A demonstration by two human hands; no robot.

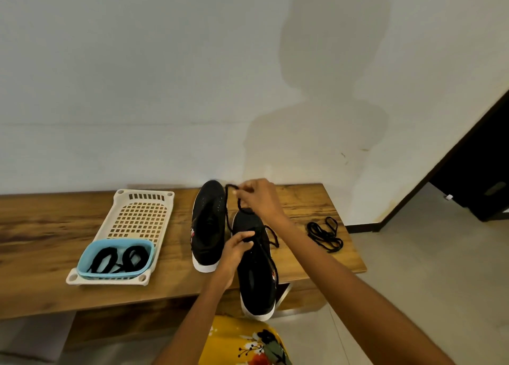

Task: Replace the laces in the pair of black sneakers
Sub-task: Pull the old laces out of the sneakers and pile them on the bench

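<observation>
Two black sneakers with white soles sit on the wooden bench. The left sneaker [207, 224] lies flat with no lace showing. The right sneaker [256, 271] reaches past the bench's front edge. My left hand [237, 250] grips its tongue and lace area. My right hand [257, 196] is raised beyond the toe and pinches a black lace [230, 199] that runs down to the shoe's eyelets. A loose black lace [325, 233] lies coiled on the bench to the right. More black laces [118, 260] rest in a small blue basket [82, 262].
The blue basket stands on the near end of a cream perforated tray [137, 213] at the left of the bench [41, 240]. A white wall rises behind. A dark doorway [473, 177] and tiled floor are on the right. Yellow floral clothing [242, 342] shows below.
</observation>
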